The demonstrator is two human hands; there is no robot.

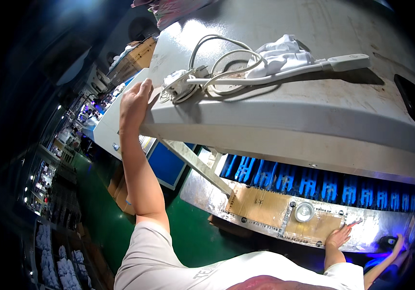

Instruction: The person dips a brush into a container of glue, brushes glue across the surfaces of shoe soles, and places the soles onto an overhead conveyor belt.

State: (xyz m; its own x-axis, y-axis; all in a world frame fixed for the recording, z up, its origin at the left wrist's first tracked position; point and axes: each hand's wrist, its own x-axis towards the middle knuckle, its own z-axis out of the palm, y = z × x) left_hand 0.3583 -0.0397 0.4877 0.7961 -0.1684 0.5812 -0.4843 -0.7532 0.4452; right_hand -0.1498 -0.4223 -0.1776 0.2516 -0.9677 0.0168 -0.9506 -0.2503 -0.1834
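Head view: left hand (pixel 135 104) is at the left corner of the pale machine cover (pixel 285 118), fingers bent over the edge; can't tell if it grips or just rests. Right hand (pixel 338 237) is open, fingers spread, at the front rim of the metal ledge (pixel 362 237); its fingertips are by a thin red-orange tool (pixel 356 223), contact unclear, no grasp visible. Cover sits above and behind the ledge, with the row of blue slotted parts (pixel 309 186) exposed under its front edge. Progress: reads as mid-job, both hands placed, nothing lifted. Cardboard (pixel 256 205) is already on the ledge, taped, with a round clear item (pixel 304 211) on it. Left as is: coiled white cable (pixel 236 87) and white cloth (pixel 282 55) on top of the cover, neither in hand. Can't judge how much remains. Co-worker's hand (pixel 398 243) is near the ledge, right side, apart from the right hand.
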